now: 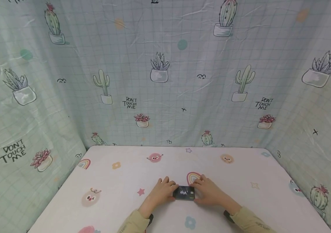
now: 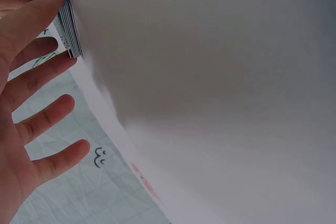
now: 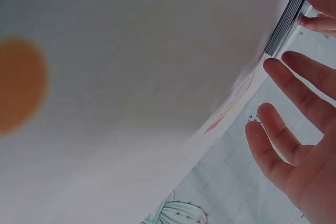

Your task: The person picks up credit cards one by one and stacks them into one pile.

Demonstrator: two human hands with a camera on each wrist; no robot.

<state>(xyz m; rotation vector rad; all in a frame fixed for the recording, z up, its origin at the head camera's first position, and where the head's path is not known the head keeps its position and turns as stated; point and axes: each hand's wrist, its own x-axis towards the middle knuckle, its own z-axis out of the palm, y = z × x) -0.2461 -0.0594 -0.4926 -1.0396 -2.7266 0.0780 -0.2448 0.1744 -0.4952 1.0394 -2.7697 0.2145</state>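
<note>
A stack of dark cards, the top one printed "Vip", lies near the middle of the white table between both hands. My left hand pinches its left end, thumb at the near corner and a finger at the far corner. At the opposite end, my right hand grips the stack the same way. The left wrist view shows the layered card edges beside the thumb, with the other fingers spread. In the right wrist view the stack's side runs past the thumb, and the lower fingers are held apart from it.
The tablecloth is white with printed rainbows, stars, flowers and smiling faces. Light curtains with cactus prints hang behind the table and along both its sides.
</note>
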